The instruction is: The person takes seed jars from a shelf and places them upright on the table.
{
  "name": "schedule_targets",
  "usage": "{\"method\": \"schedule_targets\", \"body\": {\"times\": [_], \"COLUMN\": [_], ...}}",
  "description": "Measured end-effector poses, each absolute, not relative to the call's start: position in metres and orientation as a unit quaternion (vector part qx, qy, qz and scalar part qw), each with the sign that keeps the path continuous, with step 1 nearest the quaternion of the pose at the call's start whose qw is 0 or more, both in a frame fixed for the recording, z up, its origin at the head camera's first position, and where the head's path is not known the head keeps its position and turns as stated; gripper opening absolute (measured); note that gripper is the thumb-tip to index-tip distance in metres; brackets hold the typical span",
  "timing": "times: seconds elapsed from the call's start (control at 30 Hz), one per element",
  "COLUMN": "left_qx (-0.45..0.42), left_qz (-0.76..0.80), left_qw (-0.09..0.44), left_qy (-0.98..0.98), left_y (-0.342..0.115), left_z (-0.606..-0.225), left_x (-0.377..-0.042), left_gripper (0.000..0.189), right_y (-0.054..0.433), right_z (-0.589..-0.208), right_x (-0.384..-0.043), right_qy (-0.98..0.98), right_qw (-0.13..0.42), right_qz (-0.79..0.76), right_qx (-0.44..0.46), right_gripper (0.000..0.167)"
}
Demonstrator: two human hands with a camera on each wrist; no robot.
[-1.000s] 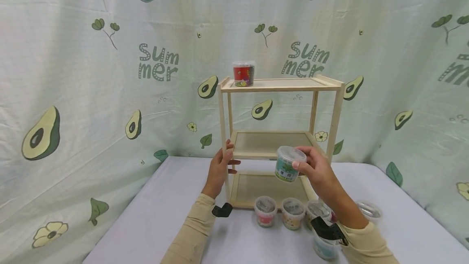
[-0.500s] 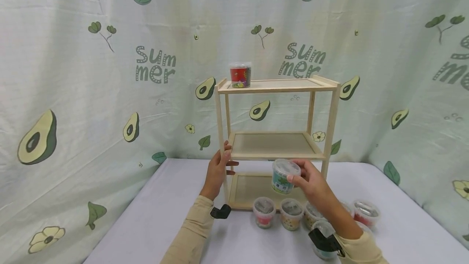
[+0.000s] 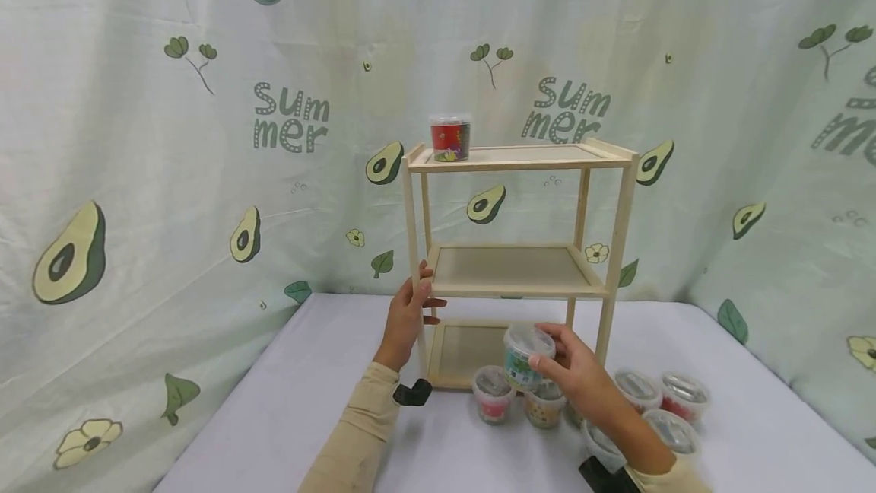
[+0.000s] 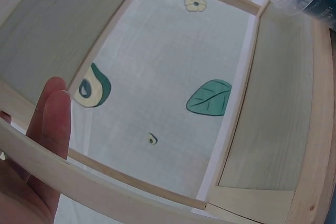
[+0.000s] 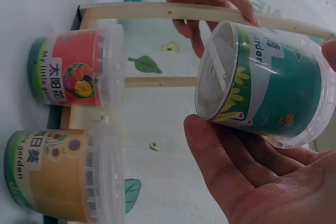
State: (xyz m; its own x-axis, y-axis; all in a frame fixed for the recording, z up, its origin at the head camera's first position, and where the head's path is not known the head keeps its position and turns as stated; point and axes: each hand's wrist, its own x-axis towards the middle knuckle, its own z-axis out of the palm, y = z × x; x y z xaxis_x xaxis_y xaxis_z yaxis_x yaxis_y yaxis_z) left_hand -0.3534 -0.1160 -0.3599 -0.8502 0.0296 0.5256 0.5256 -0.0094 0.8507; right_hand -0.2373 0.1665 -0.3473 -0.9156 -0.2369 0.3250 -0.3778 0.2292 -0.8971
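My right hand [image 3: 571, 371] holds a clear-lidded plastic tub [image 3: 523, 366] with a teal-green label, its side gripped between thumb and fingers. In the head view, this tub is in front of the lower shelf board, above the front row of tubs. A pink-labelled tub [image 5: 79, 67] and an orange-labelled tub [image 5: 58, 174] stand side by side at the shelf's front edge. My left hand [image 3: 404, 318] holds the left front post of the wooden shelf [image 3: 509, 291], with fingers on both sides of it. In the left wrist view, fingers [image 4: 55, 121] extend past the post.
A red-labelled tub [image 3: 450, 139] stands on the top board at the left. Several more lidded tubs, one with red contents [image 3: 684, 398], stand on the white table [image 3: 274, 432] at the right, partly behind my right forearm. A patterned cloth [image 3: 205, 234] hangs behind.
My right hand has lowered the teal-green tub from middle-board height to just above the front tubs, shifting slightly left. The left hand stays at the post. The head view has shifted slightly.
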Motion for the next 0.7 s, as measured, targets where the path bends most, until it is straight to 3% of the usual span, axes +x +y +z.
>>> {"method": "schedule_targets", "body": {"times": [0.4,0.7], "left_qx": [-0.211,-0.203], "left_qz": [-0.689,-0.694], "left_qw": [0.174,0.166], "left_qy": [-0.671,-0.670], "left_y": [-0.116,-0.116], "left_z": [-0.354,-0.359], "left_x": [-0.353,-0.355], "left_gripper": [0.047,0.045], "right_y": [0.177,0.196], "right_z": [-0.361,-0.370], "right_x": [-0.235,-0.233], "right_qy": [-0.793,-0.784], "right_qw": [-0.013,-0.073], "right_qz": [0.565,0.549], "right_qx": [0.228,0.280], "right_gripper": [0.067,0.060]}}
